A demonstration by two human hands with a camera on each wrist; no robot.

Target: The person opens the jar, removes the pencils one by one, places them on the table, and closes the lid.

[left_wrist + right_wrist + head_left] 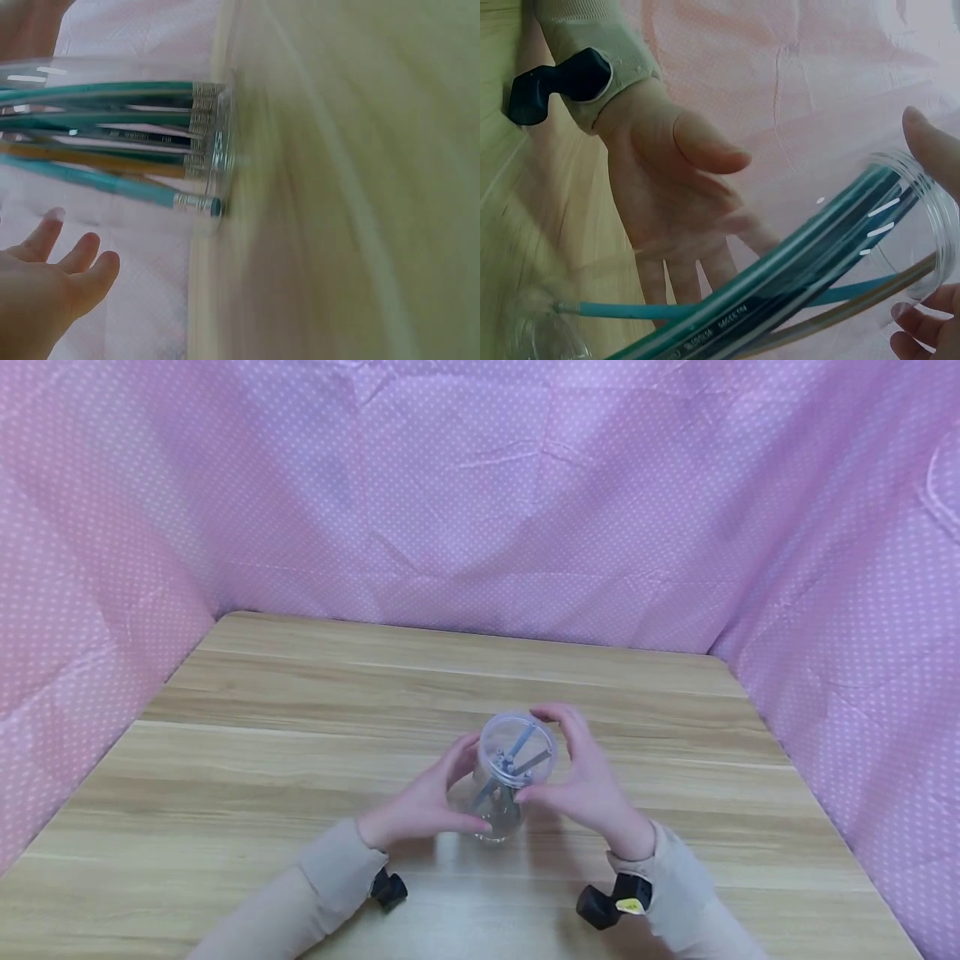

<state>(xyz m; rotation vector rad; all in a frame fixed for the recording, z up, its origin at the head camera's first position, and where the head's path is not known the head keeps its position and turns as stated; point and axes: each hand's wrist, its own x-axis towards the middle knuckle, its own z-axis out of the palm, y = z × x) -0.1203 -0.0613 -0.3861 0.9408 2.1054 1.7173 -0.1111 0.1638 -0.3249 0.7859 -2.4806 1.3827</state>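
A clear, see-through jar stands near the middle of the table, pencils inside. Teal, dark and one yellow-brown pencils show through its wall, eraser ends down by the base. My right hand grips the jar's round top rim, thumb on one side and fingers on the other. Beside the jar's body, my left hand lies with thumb and fingers spread. In the right wrist view that left hand shows its palm, fingers straight and partly behind the jar. Whether the base touches the table, I cannot tell.
The wooden table spreads around both hands. Pink dotted cloth hangs behind it and along both sides. A black wrist camera sits on the left sleeve, another black wrist camera on the right one.
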